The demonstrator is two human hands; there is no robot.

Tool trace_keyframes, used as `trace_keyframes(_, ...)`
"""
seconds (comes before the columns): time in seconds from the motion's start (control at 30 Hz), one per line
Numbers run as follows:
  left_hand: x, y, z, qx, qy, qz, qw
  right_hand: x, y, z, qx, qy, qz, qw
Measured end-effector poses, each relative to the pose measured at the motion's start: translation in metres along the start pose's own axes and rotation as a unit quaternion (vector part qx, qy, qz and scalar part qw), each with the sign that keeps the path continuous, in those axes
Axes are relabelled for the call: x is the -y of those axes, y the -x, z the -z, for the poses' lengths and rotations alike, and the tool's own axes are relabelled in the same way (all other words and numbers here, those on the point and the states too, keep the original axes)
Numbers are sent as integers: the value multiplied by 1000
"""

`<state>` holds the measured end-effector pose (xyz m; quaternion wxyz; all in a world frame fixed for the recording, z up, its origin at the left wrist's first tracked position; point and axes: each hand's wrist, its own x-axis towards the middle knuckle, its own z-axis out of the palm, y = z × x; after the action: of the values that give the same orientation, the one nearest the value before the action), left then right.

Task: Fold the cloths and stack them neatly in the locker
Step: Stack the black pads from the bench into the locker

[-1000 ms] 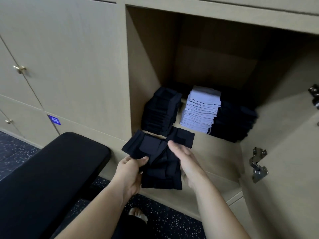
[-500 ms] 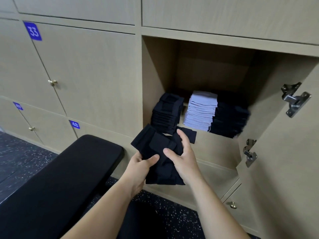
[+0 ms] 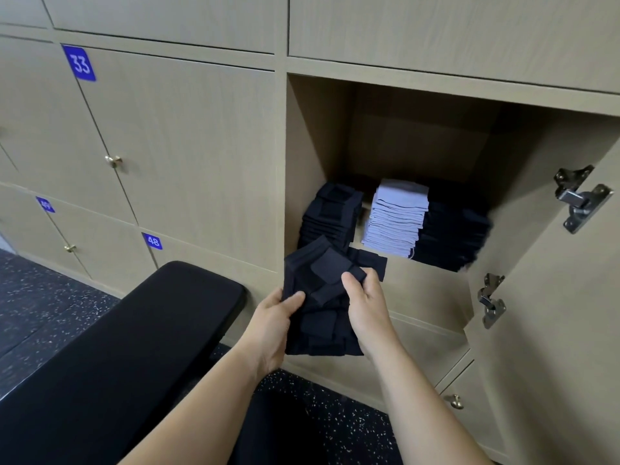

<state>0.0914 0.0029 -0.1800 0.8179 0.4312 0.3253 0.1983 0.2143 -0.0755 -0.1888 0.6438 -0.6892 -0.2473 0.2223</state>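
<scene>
Our left hand (image 3: 273,325) and right hand (image 3: 365,307) grip a black cloth bundle (image 3: 322,333), folded unevenly, flaps jutting out, before the locker (image 3: 315,146).

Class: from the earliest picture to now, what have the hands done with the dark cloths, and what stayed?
The right hand, earlier flat on the dark cloths, now grips their right edge, thumb on top. The left hand still holds the left edge. The stacks in the locker are unchanged.
</scene>
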Motion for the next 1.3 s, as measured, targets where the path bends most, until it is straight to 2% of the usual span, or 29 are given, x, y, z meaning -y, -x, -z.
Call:
trace_keyframes(0.17, 9, -13, -2, -55, -3, -15, 998, -6, -10, 2, 1, 1, -24, 1000)
trace_keyframes(0.4, 14, -37, -11, -32, 9, 0, 999, -24, -34, 11, -25, -9, -49, 998)
trace_keyframes(0.5, 19, -52, -16, -52, 12, 7, 999, -29, -56, 28, -92, -90, -62, 990)
trace_keyframes(0.57, 23, -62, -14, -68, 13, 10, 998, -33, -74, 46, -157, -156, -85, 972)
trace_keyframes(0.67, 28, -76, -11, -78, 15, 11, 997, -43, -100, 74, -233, -131, -100, 958)
trace_keyframes(0.73, 30, -85, -11, -77, 16, 10, 997, -50, -116, 83, -258, -110, -116, 953)
trace_keyframes(1.03, 33, -112, -7, -63, 33, 11, 997, -75, -177, 84, -203, -2, -126, 971)
trace_keyframes(1.3, 32, -121, -7, -37, 51, 3, 998, -87, -196, 77, -163, 70, -128, 976)
